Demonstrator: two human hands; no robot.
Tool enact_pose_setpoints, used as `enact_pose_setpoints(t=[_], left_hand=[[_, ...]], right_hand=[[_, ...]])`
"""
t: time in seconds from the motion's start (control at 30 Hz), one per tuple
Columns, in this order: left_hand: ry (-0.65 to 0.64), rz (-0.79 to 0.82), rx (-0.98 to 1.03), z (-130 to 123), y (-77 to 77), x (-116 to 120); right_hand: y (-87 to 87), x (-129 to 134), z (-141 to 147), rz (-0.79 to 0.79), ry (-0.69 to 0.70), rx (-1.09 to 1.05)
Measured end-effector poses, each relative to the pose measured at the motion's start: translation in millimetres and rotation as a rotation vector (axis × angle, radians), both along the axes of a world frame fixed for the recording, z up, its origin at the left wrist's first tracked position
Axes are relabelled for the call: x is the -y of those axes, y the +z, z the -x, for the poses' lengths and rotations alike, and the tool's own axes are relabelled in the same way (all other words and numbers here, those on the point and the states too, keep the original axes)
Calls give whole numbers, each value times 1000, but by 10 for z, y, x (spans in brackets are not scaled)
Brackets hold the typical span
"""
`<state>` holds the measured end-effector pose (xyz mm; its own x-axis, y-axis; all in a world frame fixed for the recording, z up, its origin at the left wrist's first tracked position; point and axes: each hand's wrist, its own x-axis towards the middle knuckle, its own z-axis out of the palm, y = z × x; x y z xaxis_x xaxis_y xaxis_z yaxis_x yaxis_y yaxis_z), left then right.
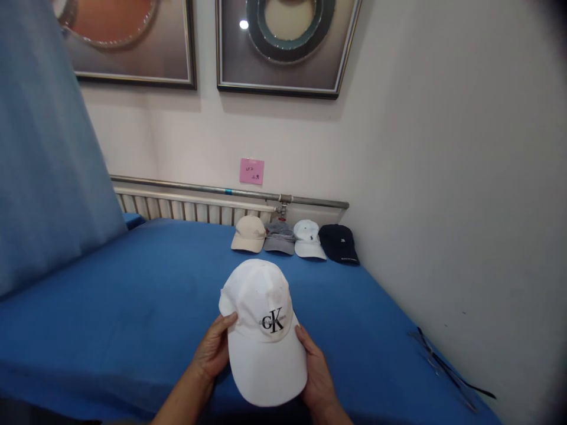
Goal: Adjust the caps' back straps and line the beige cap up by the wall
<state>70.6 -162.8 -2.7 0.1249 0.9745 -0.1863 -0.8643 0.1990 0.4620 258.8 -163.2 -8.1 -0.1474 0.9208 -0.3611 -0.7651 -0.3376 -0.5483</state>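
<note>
A white baseball cap [261, 366] with a black "CK" logo is held up above the blue-covered surface, its brim towards me. My left hand [215, 348] grips its left side with the thumb on the outside. On the right, my right hand [316, 372] holds the edge near the brim. The fingers of both hands are partly hidden behind the cap. Beyond it, a row of caps lies along the far edge: a beige cap [248, 233], a grey cap [280, 239], a white cap with a small dark emblem [308, 239] and a black cap [339, 242].
The blue sheet [133, 295] covers the broad surface. A radiator [190, 209] and a metal pipe [186, 185] run behind it. Eyeglasses [447, 366] lie at the right edge by the wall. A blue curtain [44, 147] hangs at left. A pink note [251, 171] is on the wall.
</note>
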Motion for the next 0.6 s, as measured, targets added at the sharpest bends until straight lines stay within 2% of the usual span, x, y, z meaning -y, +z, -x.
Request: enact_pose_setpoints(t=[0.23,0.6], left_hand=[[-39,-55,-94,-2,3,9],[-63,-29,-172,-9,-33,19]], right_hand=[[1,7,5,-13,7,16],[13,15,35,-71,-5,25]])
